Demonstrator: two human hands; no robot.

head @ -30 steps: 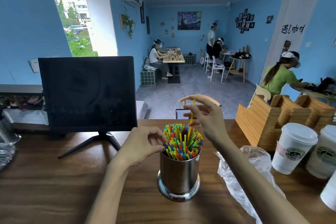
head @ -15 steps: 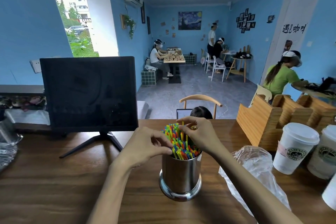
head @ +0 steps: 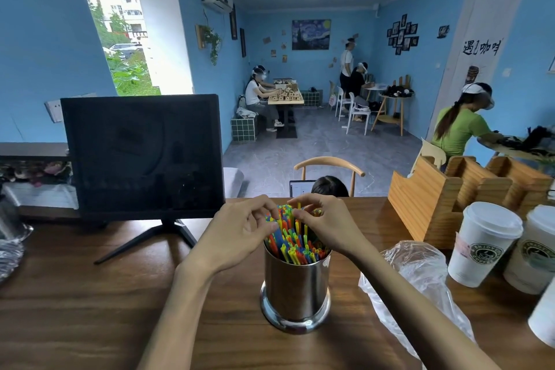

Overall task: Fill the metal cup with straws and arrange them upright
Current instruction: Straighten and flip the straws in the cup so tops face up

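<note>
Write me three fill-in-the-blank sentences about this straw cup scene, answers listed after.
1. The colourful straws stand in a ____ cup.
2. Both the left hand and the right hand touch the straw ____.
3. The dark monitor stands to the cup's ____.

Answers: metal; tops; left

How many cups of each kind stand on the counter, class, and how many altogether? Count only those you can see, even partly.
Metal cup: 1
Paper cups with lids: 3, namely the nearest whole one, one behind it, and one cut off at the right edge
Total: 4
</note>
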